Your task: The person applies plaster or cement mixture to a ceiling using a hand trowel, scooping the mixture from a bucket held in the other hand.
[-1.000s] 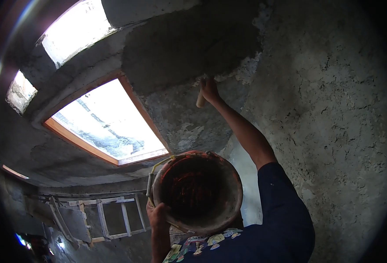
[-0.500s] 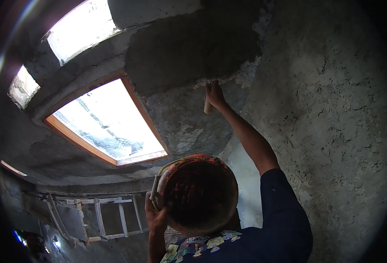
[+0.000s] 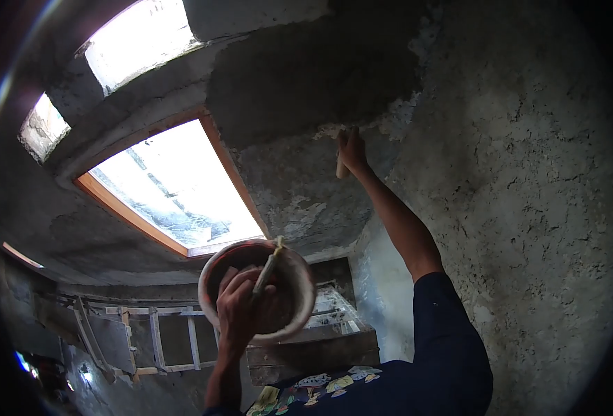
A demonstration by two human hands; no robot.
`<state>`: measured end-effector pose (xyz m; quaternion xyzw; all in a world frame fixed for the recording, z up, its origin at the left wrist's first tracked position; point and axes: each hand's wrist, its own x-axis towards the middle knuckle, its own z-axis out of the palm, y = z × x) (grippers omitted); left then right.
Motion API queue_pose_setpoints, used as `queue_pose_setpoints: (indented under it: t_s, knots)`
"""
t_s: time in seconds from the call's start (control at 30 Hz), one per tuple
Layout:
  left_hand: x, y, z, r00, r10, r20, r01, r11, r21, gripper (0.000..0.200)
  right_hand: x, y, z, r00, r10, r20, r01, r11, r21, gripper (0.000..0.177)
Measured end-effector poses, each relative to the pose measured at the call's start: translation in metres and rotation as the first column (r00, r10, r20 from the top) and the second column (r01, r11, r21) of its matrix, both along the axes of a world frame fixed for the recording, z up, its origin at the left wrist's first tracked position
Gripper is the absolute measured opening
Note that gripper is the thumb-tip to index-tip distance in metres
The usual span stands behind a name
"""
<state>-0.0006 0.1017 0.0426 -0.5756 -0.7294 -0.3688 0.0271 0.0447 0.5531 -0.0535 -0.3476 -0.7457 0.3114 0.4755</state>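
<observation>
Rough gray wall (image 3: 528,208) on the right, bright window (image 3: 175,191) on the left. Right hand (image 3: 352,149) closed around a wooden handle (image 3: 341,168), by the near edge of a dark patch (image 3: 313,76); tool end too dark to see. Left hand (image 3: 237,301) gripping the bucket handle (image 3: 268,270), bucket (image 3: 307,291) near, left of the right arm. Best to press evenly and hold the bucket steady.

And there's the dark navy shirt (image 3: 417,388), colourful printed figures (image 3: 313,383) across it, short right sleeve (image 3: 445,322) showing one pale speck (image 3: 437,304)!
</observation>
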Motion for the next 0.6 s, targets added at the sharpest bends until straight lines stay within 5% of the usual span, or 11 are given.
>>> queue_pose_setpoints:
  t_s: [0.03,0.07,0.13,0.17,0.3,0.33,0.37,0.53,0.6]
  knots:
    - [0.0,0.001,0.002,0.967,0.046,0.251,-0.044,0.999,-0.016,0.018,0.0,0.006,-0.003,0.999,-0.032,-0.012,0.033,0.995,0.098,0.039]
    - [-0.007,0.001,0.005,0.968,0.044,0.246,-0.042,0.999,-0.014,0.018,0.003,0.014,-0.006,0.999,-0.034,-0.017,0.035,0.994,0.1,0.039]
    - [-0.025,-0.004,0.01,0.969,0.194,0.15,-0.161,0.965,-0.208,0.021,0.018,-0.002,0.022,0.998,0.045,0.043,-0.037,0.984,-0.177,0.044]
    - [-0.023,-0.001,0.016,0.902,0.186,0.389,-0.131,0.978,-0.164,0.022,0.016,0.004,0.019,0.998,0.043,0.043,-0.035,0.984,-0.176,0.044]
    - [-0.025,0.011,0.03,0.914,0.061,0.4,-0.027,0.996,-0.09,0.026,-0.016,0.06,-0.015,0.984,-0.176,0.024,0.17,0.969,0.177,0.045]
    - [-0.023,0.013,0.037,0.872,0.14,0.469,-0.037,0.974,-0.222,0.023,-0.025,0.066,-0.018,0.965,-0.261,-0.015,0.25,0.908,0.335,0.039]
    - [-0.022,0.015,0.041,0.823,0.226,0.521,-0.034,0.935,-0.353,0.025,-0.031,0.068,-0.024,0.963,-0.269,-0.017,0.259,0.906,0.335,0.039]
    - [-0.02,0.029,0.018,0.779,0.168,0.604,-0.028,0.972,-0.234,0.028,-0.033,0.026,-0.023,0.991,-0.121,0.062,0.112,0.985,0.132,0.043]
    - [-0.022,0.03,0.007,0.881,0.112,0.46,0.015,0.964,-0.264,0.03,-0.024,0.012,-0.02,0.989,-0.145,-0.015,0.143,0.943,0.301,0.046]
